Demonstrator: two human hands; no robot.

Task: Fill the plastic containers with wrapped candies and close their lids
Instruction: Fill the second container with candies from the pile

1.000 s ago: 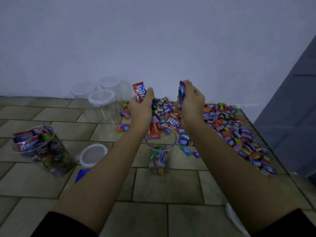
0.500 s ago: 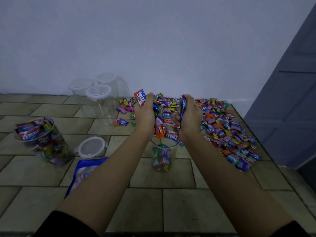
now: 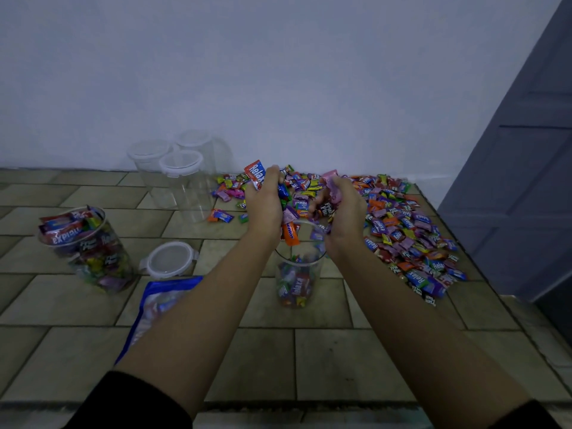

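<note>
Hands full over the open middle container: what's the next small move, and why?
Probably loosen both grips to drop the candies: left hand and right hand hold handfuls over the open container, an orange candy hangs at its rim, and it looks only partly full.

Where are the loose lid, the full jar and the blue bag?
loose lid (image 3: 169,260): head view, centre of its top.
full jar (image 3: 93,258): head view, side wall at mid-height.
blue bag (image 3: 154,301): head view, clear panel below its blue top edge.
</note>
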